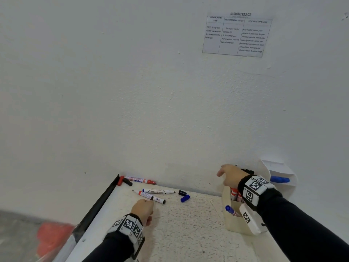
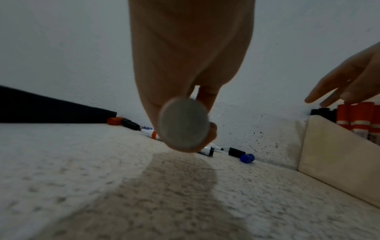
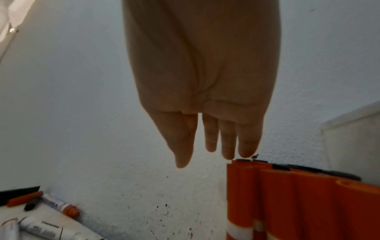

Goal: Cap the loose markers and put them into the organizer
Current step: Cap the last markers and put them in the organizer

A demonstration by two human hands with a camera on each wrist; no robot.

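My left hand (image 1: 149, 202) grips a white marker (image 2: 183, 125); its round rear end faces the left wrist camera and a dark nib pokes out past the fingers. Loose on the table lie a red-banded marker (image 1: 149, 196), a black marker (image 1: 158, 191) and an uncapped red marker (image 1: 141, 180) by the wall. Loose caps: red (image 1: 120, 180), black (image 1: 128, 182), black (image 1: 182, 192), blue (image 1: 185, 198). My right hand (image 1: 222, 176) hovers open, fingers straight, just over the red-capped markers (image 3: 287, 194) in the cream organizer (image 1: 234, 224).
A blue marker (image 1: 231, 209) leans in the organizer's front compartment. A white holder (image 1: 272, 167) with another blue marker (image 1: 279, 180) stands behind it. The white wall runs along the table's far edge. A black strip (image 1: 102, 201) borders the left edge.
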